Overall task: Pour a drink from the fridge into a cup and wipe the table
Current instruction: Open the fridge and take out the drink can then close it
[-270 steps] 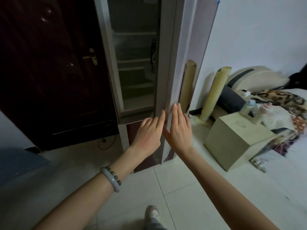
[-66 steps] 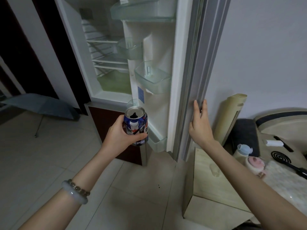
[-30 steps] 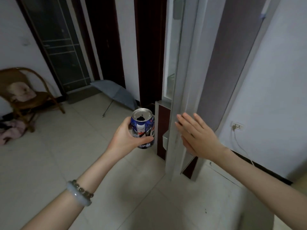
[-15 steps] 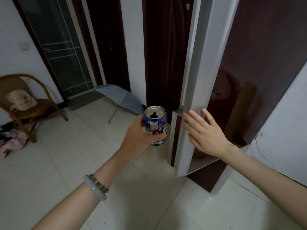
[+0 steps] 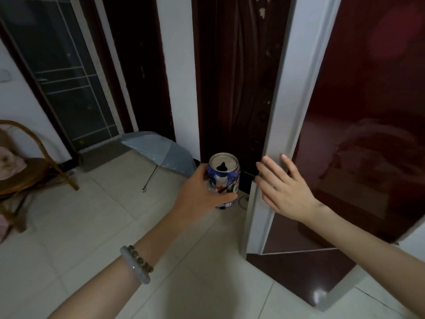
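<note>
My left hand (image 5: 200, 194) grips an opened blue Pepsi can (image 5: 223, 178) upright at mid-frame, its top hole showing. Just right of it, my right hand (image 5: 284, 187) lies flat with straight fingers against the grey edge of the fridge door (image 5: 289, 107). The door's dark red glossy front (image 5: 368, 116) faces me and no fridge interior shows. No cup or table is in sight.
An open grey umbrella (image 5: 158, 155) lies on the tiled floor (image 5: 96, 226) behind the can. A wicker chair (image 5: 25, 171) stands at the left edge. A dark glass door (image 5: 69, 77) and a dark wooden door (image 5: 236, 77) fill the back wall.
The fridge door has swung shut under my right hand, hiding the shelves. My view turned left, and the can stayed in my left hand throughout.
</note>
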Demonstrator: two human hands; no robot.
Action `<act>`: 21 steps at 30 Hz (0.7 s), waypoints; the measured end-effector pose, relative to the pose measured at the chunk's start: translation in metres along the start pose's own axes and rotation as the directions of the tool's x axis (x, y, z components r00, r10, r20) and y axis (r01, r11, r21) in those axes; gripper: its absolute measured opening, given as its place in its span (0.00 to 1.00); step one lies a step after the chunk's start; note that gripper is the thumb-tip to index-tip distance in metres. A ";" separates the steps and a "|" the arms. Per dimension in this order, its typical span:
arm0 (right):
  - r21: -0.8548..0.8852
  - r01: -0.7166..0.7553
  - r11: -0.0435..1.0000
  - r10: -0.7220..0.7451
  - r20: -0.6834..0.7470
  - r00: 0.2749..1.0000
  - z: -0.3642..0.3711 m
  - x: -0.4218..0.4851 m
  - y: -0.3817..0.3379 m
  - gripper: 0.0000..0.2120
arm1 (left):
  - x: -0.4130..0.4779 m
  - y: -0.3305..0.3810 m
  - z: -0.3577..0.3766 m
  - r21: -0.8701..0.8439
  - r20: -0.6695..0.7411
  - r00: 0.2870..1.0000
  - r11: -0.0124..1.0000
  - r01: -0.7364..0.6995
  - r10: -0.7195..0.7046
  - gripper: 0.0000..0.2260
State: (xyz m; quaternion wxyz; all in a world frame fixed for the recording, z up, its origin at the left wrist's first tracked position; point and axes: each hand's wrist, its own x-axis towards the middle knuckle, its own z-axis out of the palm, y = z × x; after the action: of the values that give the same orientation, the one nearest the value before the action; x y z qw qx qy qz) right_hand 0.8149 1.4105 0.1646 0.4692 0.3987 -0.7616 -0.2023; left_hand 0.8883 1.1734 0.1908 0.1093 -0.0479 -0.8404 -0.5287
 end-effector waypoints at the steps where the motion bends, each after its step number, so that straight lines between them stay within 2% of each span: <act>1: -0.006 -0.004 1.000 0.004 0.010 1.000 0.012 0.006 0.002 0.14 | 0.016 -0.006 -0.001 0.003 0.014 1.000 1.000 0.001 -0.002 0.29; 7: -0.079 -0.031 0.996 0.040 0.119 0.992 0.071 0.040 0.022 0.16 | 0.095 -0.034 0.000 -0.064 0.080 0.997 0.998 0.000 0.005 0.32; 12: -0.099 -0.077 0.992 0.098 0.229 0.968 0.112 0.057 0.036 0.21 | 0.146 -0.051 0.004 -0.075 0.137 0.991 0.997 0.017 -0.006 0.30; 17: -0.134 -0.154 0.979 0.187 0.287 0.939 0.153 0.067 0.047 0.26 | 0.206 -0.068 0.014 -0.020 0.197 0.980 1.000 -0.007 0.011 0.30; 21: -0.184 -0.182 0.966 0.231 0.298 0.926 0.186 0.066 0.057 0.24 | 0.256 -0.082 0.018 -0.038 0.253 0.966 0.999 -0.037 0.046 0.28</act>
State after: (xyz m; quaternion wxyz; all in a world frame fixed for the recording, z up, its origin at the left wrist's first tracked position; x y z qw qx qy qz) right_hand 0.6125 1.3803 0.1511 0.3886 0.2411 -0.8471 -0.2707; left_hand 0.6208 1.1445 0.1717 0.0111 -0.1344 -0.8373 -0.5298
